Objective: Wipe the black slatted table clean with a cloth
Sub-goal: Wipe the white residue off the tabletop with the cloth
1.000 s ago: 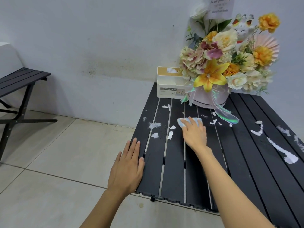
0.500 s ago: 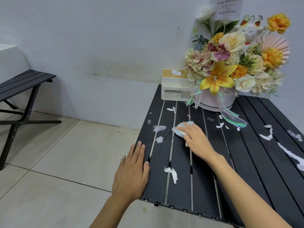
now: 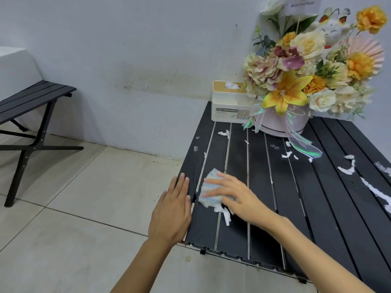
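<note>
We see the right hand (image 3: 239,197) pressing a pale blue cloth (image 3: 208,187) flat on the black slatted table (image 3: 317,208) near its left edge. The fingers are stretched out, though motion blur may hide a tucked thumb. White paper scraps (image 3: 225,216) lie just under that hand. The left hand (image 3: 171,212) rests flat against the table's left edge, fingers straight and together. A tissue holder (image 3: 229,104) and a flower arrangement (image 3: 296,81) stand at the far end.

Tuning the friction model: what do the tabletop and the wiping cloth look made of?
Tabletop: matte black slats, painted metal or plastic, cannot tell which; bright metallic-looking strips show in the gaps. Cloth: soft pale blue-white fabric, fuzzy woven-looking texture, crumpled under the right hand.
</note>
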The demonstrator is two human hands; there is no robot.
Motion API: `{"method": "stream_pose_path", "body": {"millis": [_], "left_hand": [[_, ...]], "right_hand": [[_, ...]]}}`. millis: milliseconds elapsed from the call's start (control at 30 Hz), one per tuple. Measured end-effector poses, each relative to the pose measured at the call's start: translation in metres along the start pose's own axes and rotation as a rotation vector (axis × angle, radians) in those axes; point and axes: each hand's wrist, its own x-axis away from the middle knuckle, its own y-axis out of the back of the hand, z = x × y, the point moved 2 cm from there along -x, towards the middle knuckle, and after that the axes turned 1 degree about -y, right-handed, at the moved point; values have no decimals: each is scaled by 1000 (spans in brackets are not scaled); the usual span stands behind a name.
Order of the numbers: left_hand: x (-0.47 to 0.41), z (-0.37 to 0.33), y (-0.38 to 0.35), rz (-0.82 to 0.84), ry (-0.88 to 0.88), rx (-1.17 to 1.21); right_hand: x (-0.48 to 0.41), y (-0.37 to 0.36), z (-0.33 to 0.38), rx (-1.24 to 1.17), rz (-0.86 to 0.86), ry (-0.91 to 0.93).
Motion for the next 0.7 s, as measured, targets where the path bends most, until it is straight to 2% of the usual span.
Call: {"method": "stream_pose_path", "body": {"millis": [100, 167, 267, 367, 467, 533, 600, 700], "left_hand": [[0, -2, 1, 5, 9, -2], [0, -3, 2, 3, 9, -7], [0, -2, 1, -4, 9, -14], [-1, -2, 0, -7, 9, -23], [-1, 0, 0, -8, 6, -25], [0, 0, 0, -12, 7, -22], [0, 0, 0, -15, 4, -14], [0, 0, -1, -6, 3, -23]], "right_hand": [[15, 16, -4, -123, 44, -41], [-1, 24, -15, -128, -51, -92], [-48, 28, -50, -17, -272, -294], [-99, 23, -68, 150, -310, -444], [-123, 10, -62, 207, -229, -376], [-113, 5, -47, 185, -165, -225], [-87, 4, -25, 97, -90, -43], [-28, -1, 13, 28, 9, 47]]}}
